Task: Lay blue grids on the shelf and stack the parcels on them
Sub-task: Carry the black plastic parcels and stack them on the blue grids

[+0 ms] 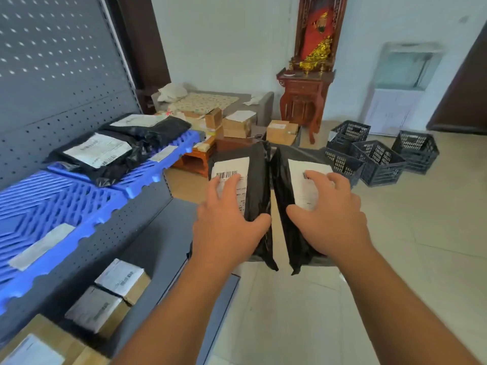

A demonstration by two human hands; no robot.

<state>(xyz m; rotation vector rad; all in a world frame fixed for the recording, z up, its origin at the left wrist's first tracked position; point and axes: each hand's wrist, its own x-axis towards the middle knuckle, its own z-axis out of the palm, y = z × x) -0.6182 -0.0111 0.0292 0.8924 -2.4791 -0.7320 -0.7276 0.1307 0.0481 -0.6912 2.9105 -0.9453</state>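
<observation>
Left parcel [257,175], black-wrapped, was clasped by the left hand [229,219] at centre frame; right parcel [283,191], just beside it, by the right hand [330,214]. Slick film could slide free if a thumb eased. Fingers lay spread over labels, thumbs hooked round inner edges. Blue grids [52,201] covered the shelf [118,233] at nine o'clock, stacked parcels [105,154] at ten.
</observation>
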